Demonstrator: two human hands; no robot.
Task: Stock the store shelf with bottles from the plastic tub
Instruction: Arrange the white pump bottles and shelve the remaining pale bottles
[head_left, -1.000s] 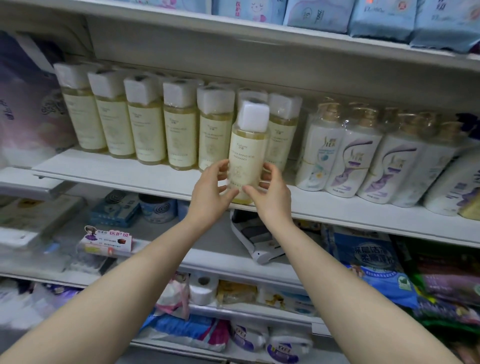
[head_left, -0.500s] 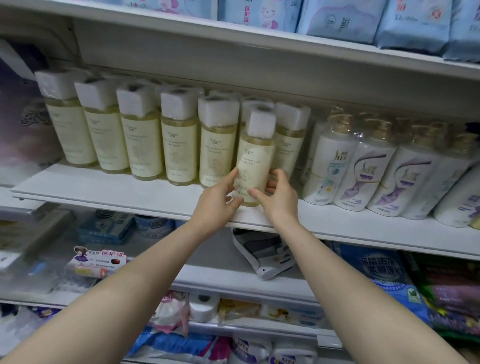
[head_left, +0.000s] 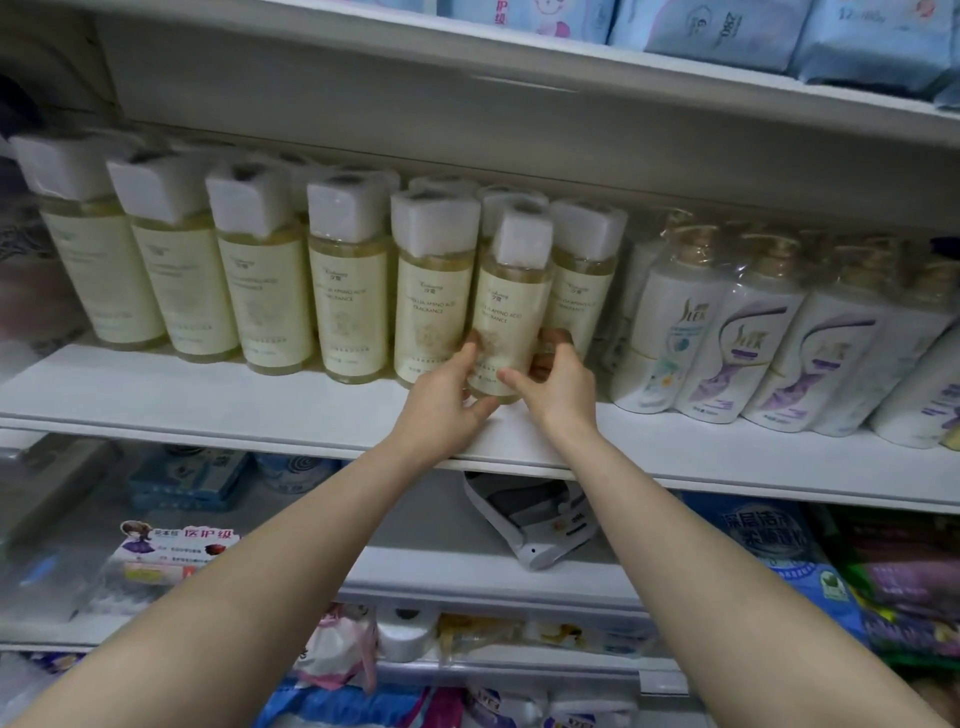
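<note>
Bottle (head_left: 506, 317): pale yellow, white cap

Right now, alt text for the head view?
Left hand and right hand grip a cream-labelled, white-capped bottle by its base at the white shelf, in a row of matching bottles. White pump bottles stand to its right.

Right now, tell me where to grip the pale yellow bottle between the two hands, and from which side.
Grip the bottle low on its body, coming from the front. It stands nearly upright, with the neighbouring bottles crowding both sides and behind, so only its front and lower flanks are free. The left hand and right hand hold it there, one on each flank.
</note>
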